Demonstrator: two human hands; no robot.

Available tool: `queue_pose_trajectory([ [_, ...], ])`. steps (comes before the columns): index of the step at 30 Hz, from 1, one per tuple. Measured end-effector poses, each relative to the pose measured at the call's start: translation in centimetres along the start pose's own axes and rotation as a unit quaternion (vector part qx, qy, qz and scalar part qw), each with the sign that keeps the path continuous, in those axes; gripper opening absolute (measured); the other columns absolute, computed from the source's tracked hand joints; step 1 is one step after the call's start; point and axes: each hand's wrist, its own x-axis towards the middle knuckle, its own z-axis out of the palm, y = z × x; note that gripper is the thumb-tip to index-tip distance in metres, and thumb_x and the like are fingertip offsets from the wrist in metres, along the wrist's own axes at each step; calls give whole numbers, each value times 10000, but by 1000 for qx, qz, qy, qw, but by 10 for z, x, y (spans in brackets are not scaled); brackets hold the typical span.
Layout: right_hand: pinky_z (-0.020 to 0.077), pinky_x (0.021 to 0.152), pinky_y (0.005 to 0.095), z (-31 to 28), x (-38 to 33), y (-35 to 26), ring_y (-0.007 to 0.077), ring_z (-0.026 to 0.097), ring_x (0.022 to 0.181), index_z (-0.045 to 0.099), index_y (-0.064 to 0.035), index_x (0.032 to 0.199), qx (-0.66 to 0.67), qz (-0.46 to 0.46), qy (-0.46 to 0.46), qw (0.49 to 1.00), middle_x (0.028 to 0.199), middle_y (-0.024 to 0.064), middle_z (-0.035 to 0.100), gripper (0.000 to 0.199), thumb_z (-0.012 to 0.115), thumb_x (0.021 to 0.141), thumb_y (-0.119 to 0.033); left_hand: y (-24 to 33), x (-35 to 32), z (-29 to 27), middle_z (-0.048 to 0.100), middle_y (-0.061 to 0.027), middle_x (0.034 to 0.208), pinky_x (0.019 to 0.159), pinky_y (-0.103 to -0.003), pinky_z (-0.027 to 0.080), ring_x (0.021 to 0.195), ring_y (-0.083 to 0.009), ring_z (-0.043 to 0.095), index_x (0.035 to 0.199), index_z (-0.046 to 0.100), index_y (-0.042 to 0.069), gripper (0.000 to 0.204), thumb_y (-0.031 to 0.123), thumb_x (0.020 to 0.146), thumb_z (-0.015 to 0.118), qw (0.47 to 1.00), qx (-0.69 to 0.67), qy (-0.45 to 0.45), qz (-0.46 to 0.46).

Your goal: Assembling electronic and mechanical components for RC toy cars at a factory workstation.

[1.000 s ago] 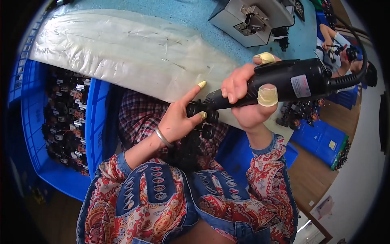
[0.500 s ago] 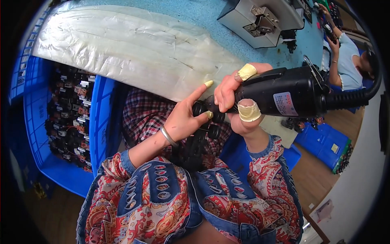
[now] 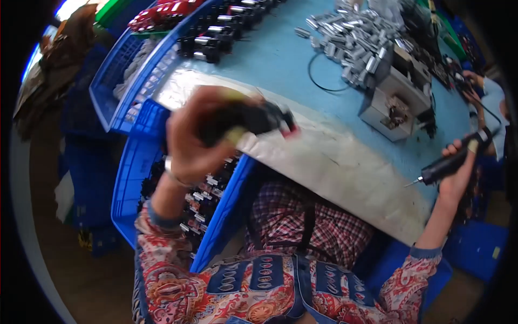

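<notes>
My left hand [image 3: 186, 143], smeared by motion, is wrapped round a dark motor assembly [image 3: 253, 119] with a reddish spot at its far end. It is held up over the table's left front corner, above a blue crate. Out to the right, my right hand [image 3: 457, 181] grips a black electric screwdriver [image 3: 448, 166] by its body. The screwdriver's thin metal bit points left over the tabletop, and its cable leads back to the right. Yellow tape wraps some of my fingertips.
A blue crate [image 3: 213, 245] of motor assemblies stands left of my lap. Across the blue table [image 3: 275, 59] lie a pile of silver motors [image 3: 350, 46], a metal box-shaped fixture [image 3: 391, 105] and a row of black assemblies [image 3: 218, 32]. A plastic sheet [image 3: 334, 156] covers the near edge. A co-worker sits at far right.
My hands have moved apart from close together over my lap. The left went up and left with the dark assembly, the right moved right with the screwdriver. The view has swung left.
</notes>
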Motion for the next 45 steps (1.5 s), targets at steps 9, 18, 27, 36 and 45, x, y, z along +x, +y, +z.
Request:
queue_pose_trajectory([
  [9,446,574,275,-51,-2,89,130,552,677,528,-16,956,-214,87,28,973,809,44,561,283,610,824,-253,-189,-15,-127,460,-203,1219,927,-421,393,1126,-365,467,1014,510,40,303,-39,729,576,862,442,-248,-7],
  [18,422,552,216,-179,-247,69,74,531,589,579,25,951,-201,-15,302,932,736,62,604,212,511,863,-156,-38,50,138,503,-179,1099,854,-445,445,1034,-387,510,1034,490,49,352,41,714,637,790,328,-404,324],
  [27,430,531,236,-322,-362,417,128,556,611,576,-65,1003,-325,173,394,842,783,30,591,251,558,849,-262,26,-6,518,458,-206,1092,835,-514,423,1071,-436,451,965,548,79,352,219,690,719,617,89,-659,421],
  [36,436,598,267,-483,24,411,141,552,692,573,-81,1020,-29,-124,385,914,838,28,587,265,577,835,-270,40,-42,553,518,-179,1035,836,-381,427,921,-311,530,950,571,44,262,150,730,667,709,25,-607,358],
  [45,443,666,297,-469,227,331,155,548,774,569,-97,1037,210,-206,210,932,892,26,582,284,597,822,-279,34,-52,542,523,-174,987,791,-376,430,857,-280,531,862,570,-16,240,189,767,651,820,88,-517,227],
])
